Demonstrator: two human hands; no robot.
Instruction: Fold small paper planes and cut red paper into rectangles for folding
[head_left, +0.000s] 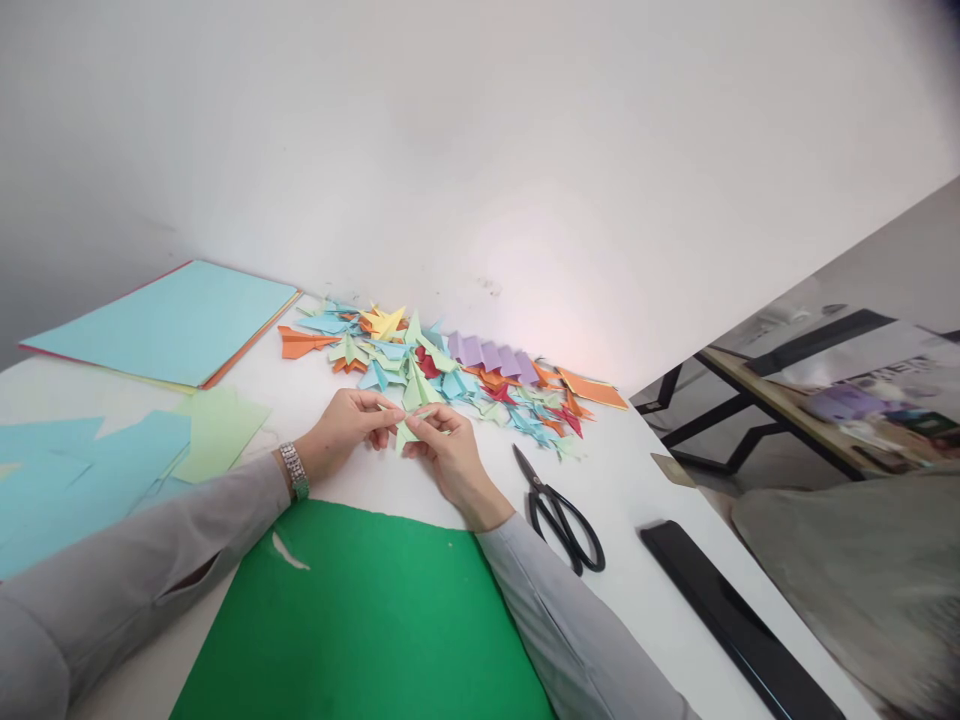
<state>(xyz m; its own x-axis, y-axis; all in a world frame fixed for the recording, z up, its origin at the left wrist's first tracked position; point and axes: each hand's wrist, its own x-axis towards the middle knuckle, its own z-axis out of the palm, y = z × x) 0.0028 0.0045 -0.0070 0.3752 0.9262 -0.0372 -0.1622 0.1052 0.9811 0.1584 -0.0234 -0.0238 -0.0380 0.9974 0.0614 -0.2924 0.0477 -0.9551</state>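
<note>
Closely, you pinch a pale-green folded paper [406, 434] between both hands.
It looks small, creased and pointed, and sits between your fingertips, above the surface [499, 465] and near the pile of folded papers [459, 385]. Your left hand [346, 425] has its fingers closed on one side, your right hand [452, 450] on the other; both wrists angle inward beyond the green sheet [360, 620].

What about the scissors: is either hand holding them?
No, the scissors lie on the table, while the left hand and right hand hold a small pale green paper.
</note>
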